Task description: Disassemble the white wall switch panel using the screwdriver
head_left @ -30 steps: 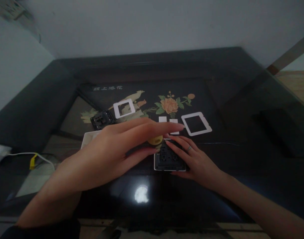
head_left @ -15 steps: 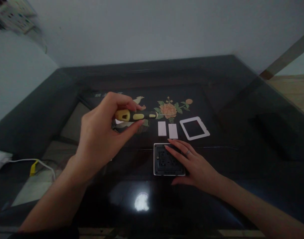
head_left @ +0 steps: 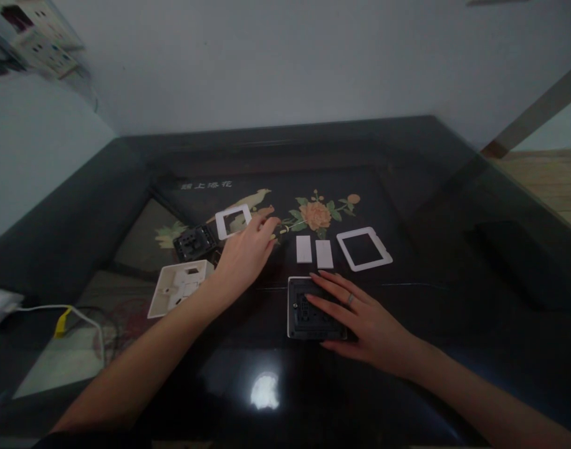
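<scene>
In the head view my left hand (head_left: 248, 246) is low over the tabletop, its fingers curled over the screwdriver (head_left: 284, 231). Only the front of the yellow-and-black handle and the thin shaft show; the rest is hidden under the hand. My right hand (head_left: 364, 315) steadies a square wall switch (head_left: 308, 318) with its black back up and white rim showing. Its fingers lie across the right part, with the thumb at the near edge. Two white rocker plates (head_left: 304, 249) and a white frame (head_left: 383, 259) lie just beyond it.
Left of centre are a white switch box (head_left: 166, 293), a black switch insert (head_left: 195, 242) and another white frame (head_left: 220, 226). A white cable with a yellow tag (head_left: 62, 321) runs along the left. The glossy dark table (head_left: 407, 399) meets a wall behind.
My left hand has come down from above the table with the screwdriver, uncovering the box and black insert. My right hand stays on the wall switch.
</scene>
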{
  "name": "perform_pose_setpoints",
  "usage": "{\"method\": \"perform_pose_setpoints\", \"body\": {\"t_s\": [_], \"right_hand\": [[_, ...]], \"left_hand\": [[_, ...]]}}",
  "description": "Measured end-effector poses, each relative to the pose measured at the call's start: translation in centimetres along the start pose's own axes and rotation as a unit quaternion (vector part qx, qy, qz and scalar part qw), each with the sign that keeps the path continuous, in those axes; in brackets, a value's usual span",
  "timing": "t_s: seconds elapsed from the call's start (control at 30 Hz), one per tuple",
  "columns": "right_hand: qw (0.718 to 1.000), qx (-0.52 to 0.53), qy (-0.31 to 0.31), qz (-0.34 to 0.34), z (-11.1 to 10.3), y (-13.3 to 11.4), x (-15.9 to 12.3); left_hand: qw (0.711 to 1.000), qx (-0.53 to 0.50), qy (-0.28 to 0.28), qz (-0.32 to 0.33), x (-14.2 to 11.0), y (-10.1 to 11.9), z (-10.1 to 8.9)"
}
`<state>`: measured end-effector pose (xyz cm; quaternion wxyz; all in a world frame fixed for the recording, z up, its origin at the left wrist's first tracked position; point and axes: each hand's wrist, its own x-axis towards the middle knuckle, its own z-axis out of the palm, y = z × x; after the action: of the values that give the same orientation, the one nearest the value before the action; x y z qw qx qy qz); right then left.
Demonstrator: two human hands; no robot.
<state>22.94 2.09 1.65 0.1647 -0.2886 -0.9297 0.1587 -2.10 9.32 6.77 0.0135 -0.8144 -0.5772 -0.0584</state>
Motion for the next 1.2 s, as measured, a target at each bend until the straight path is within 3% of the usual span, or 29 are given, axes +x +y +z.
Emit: {"method": "perform_pose_setpoints", "body": {"t_s": [0.2,0.47,0.7,0.87,1.03,1.2], "right_hand": [[0.999,-0.029,0.015,-0.017,0.2,0.0,0.0],[0.997,-0.062,0.033,-0.031,0.1,-0.1,0.1],[0.997,-0.064,0.039,-0.031,0.0,-0.1,0.2],[0.995,-0.083,0.046,-0.037,0.0,-0.2,0.2],[0.994,-0.089,0.052,-0.037,0.1,-0.4,0.2],[0.993,-0.091,0.061,-0.035,0.1,-0.5,0.2]], "left_hand": [[0.999,0.015,-0.042,0.009,0.0,0.4,2.1],[0.998,-0.006,-0.035,0.042,0.0,0.7,3.3],[0.993,-0.048,-0.007,0.104,-0.5,0.9,0.6],[0.955,-0.199,-0.049,0.214,-3.4,2.0,-0.7],[0.923,-0.301,-0.092,0.220,-6.8,2.5,1.7],[0.918,-0.331,-0.080,0.201,-7.5,2.3,3.3]]}}
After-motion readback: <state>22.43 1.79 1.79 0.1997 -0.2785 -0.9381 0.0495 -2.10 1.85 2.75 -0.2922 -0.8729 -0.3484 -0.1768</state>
